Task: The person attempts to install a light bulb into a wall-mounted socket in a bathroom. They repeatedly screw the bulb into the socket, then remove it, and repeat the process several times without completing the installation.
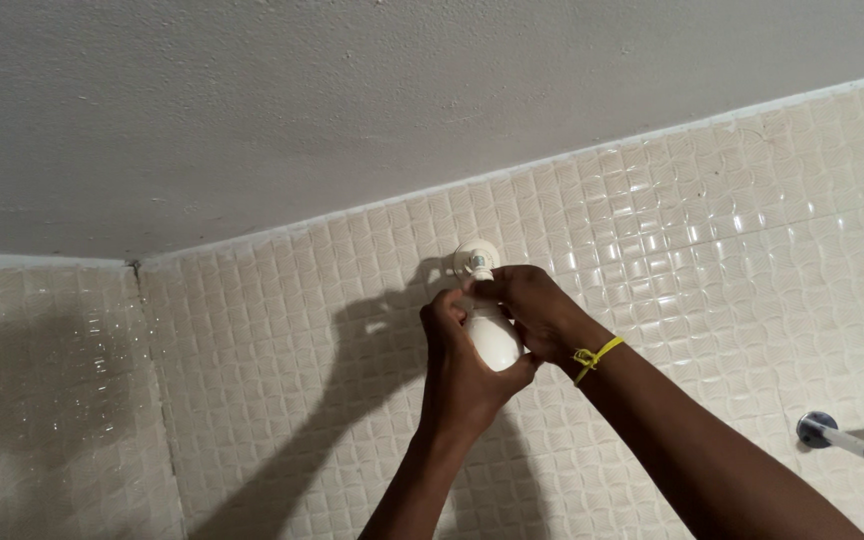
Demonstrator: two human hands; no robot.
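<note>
A person reaches up with both bare hands to a white light bulb (493, 340) at a white holder (476, 257) mounted high on a tiled wall (712, 250), just below the line where the wall meets the textured ceiling (352, 100). The left hand (464, 372) cups the rounded end of the bulb from below, its fingers curled closed around the glass and its thumb lying along the bulb's near side. The right hand (532, 312) closes over the bulb's neck from the right, fingers wrapped tight where the bulb meets the holder, so that the joint itself is mostly hidden. A yellow cord (595, 357) is knotted round the right wrist.

The bulb hangs tilted, its base up toward the holder and its rounded end pointing down and slightly right. The holder sits flat against the wall near its upper edge, roughly midway along the visible stretch of tiles. Both forearms rise from the lower edge of the frame, and their shadow (352, 370) falls on the tiles to the left of the hands. The cream tiles carry a small square relief pattern and shine under the light. At the wall's lower right edge a chrome rail (847, 436) juts out from a round mount, well apart from the hands. To the left, the wall turns a corner (152, 380).
</note>
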